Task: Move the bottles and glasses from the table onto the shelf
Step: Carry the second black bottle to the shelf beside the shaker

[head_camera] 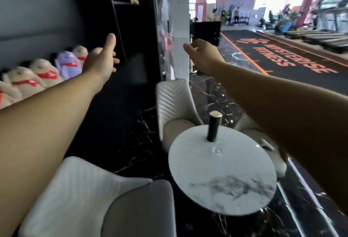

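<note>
A dark bottle with a silver cap stands upright at the far side of the round white marble table. A clear glass stands just in front of the bottle, hard to make out against the tabletop. Both my arms reach forward, well above the table. My left hand is spread open with the thumb up, in front of the black shelf unit on the left. My right hand hangs with loosely curled fingers and holds nothing.
A row of plush toys with red scarves fills a lower shelf at left. Pale upholstered chairs ring the table; a small white object lies on the right one. The floor is black marble, with a gym area beyond.
</note>
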`<state>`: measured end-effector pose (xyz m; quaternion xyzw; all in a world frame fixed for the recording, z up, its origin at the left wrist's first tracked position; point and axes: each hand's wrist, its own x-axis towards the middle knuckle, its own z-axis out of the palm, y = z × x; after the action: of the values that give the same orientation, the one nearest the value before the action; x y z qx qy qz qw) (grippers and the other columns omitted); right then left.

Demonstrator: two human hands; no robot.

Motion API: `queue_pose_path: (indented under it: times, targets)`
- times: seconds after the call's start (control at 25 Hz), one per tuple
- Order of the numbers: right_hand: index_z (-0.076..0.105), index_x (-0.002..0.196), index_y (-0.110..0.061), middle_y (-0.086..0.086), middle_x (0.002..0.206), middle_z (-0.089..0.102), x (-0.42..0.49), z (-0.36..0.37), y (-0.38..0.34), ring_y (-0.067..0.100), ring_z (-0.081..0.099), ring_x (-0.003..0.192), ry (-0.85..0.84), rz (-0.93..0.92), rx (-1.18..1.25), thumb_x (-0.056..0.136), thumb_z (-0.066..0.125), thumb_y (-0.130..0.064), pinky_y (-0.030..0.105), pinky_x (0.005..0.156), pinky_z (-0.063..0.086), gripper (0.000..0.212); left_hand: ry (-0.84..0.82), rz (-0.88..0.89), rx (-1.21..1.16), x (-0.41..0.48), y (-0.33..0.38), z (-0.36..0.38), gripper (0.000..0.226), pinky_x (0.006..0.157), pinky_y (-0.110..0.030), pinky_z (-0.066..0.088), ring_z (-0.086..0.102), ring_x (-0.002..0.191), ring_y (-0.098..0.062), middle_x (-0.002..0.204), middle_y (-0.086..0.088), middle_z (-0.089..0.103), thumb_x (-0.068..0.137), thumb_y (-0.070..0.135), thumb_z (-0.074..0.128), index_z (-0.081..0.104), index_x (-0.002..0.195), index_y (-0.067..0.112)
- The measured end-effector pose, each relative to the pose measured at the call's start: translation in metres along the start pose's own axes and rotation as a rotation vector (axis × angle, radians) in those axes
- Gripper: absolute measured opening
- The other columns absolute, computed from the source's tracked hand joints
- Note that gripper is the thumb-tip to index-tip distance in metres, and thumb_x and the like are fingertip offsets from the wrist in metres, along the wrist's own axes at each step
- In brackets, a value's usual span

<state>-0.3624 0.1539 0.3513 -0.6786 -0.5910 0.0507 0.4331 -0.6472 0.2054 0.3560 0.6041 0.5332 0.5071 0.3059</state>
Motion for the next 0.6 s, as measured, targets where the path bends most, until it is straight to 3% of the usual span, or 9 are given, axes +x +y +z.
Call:
queue_pose_path:
  times: [0.16, 0.36, 0.48, 0.6]
  targets:
    - [0.063, 0.099, -0.03, -0.007, 0.086, 0.068, 0.015, -0.005, 0.111, 0.014, 0.065, 0.071, -0.074, 0.068, -0.103, 0.09, 0.047, -0.066, 0.03, 0.066, 0.05, 0.041, -0.111, -0.065, 0.007, -0.005, -0.032, 0.13, 0.07, 0.061, -0.029, 0.043, 0.067, 0.079, -0.022, 0.102, -0.001, 0.075, 0.088, 0.082, 0.034, 0.065, 0.097, 0.02]
    - [0.066, 0.113, -0.025, -0.004, 0.102, 0.072, 0.047, 0.017, 0.221, 0.022, 0.069, 0.089, -0.2, 0.107, -0.195, 0.088, 0.053, -0.061, 0.037, 0.078, 0.057, 0.046, -0.203, -0.228, -0.022, -0.012, -0.075, 0.256, 0.066, 0.069, -0.032, 0.046, 0.069, 0.083, -0.023, 0.103, -0.004, 0.076, 0.085, 0.083, 0.037, 0.065, 0.088, 0.023]
    - [0.062, 0.124, -0.023, 0.003, 0.113, 0.069, 0.068, 0.044, 0.284, 0.027, 0.066, 0.099, -0.305, 0.113, -0.317, 0.087, 0.063, -0.05, 0.038, 0.08, 0.056, 0.045, -0.245, -0.401, -0.139, -0.006, -0.111, 0.319, 0.07, 0.085, -0.04, 0.052, 0.07, 0.099, -0.03, 0.113, -0.007, 0.074, 0.092, 0.079, 0.037, 0.068, 0.107, 0.018]
    - [0.058, 0.133, -0.027, 0.005, 0.127, 0.06, 0.076, 0.081, 0.337, 0.031, 0.061, 0.11, -0.425, 0.181, -0.39, 0.079, 0.072, -0.052, 0.042, 0.089, 0.055, 0.061, -0.307, -0.641, -0.321, -0.004, -0.161, 0.371, 0.082, 0.1, -0.048, 0.045, 0.064, 0.112, -0.035, 0.124, -0.003, 0.069, 0.09, 0.083, 0.031, 0.062, 0.13, 0.018]
